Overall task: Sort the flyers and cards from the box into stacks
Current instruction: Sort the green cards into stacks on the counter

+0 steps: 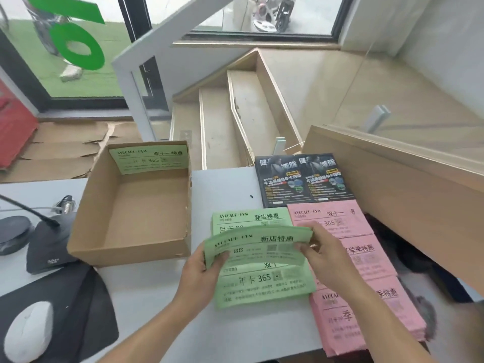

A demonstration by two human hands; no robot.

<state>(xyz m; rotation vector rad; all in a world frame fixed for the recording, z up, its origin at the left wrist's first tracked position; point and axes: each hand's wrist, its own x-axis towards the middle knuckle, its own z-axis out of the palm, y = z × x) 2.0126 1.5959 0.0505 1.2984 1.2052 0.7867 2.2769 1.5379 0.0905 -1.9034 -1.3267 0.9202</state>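
I am seeing the left hand (203, 265) and right hand (323, 254) pinching opposite ends of a green flyer bundle (258, 244), hovering over green stacks (264, 284) on the table (162, 297). Pink stacks (364, 260) are lying just right, reaching the table's edge; dark flyers (303, 179) behind. The open box (136, 205) is standing left, one green flyer (149, 158) leaning inside. A mouse (27, 327) is sitting far left.

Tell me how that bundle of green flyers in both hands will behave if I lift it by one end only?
The green flyers already bow between the left hand and right hand, so they would probably droop. The sheet edges are fanned at the top, so loose ones may slide apart. Thin paper, likely light.
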